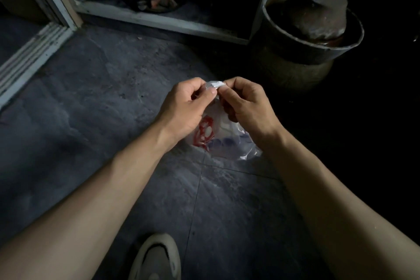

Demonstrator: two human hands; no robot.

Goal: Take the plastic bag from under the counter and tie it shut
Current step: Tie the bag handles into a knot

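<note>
Translucent plastic bag with red and blue print (223,136): held above grey tiled floor (91,109), centre of scene. Left hand (188,107) and right hand (246,104), fingers curled closed, pinch its gathered top between them. Dark open cabinet (172,7) far; round metal pot (311,29) far right.

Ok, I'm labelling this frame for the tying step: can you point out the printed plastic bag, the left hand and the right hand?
Clear plastic bag with red and blue print (223,137): head view, on the printed body below the hands.
Left hand (185,107): head view, back of the hand.
Right hand (246,104): head view, back of the hand.
</note>
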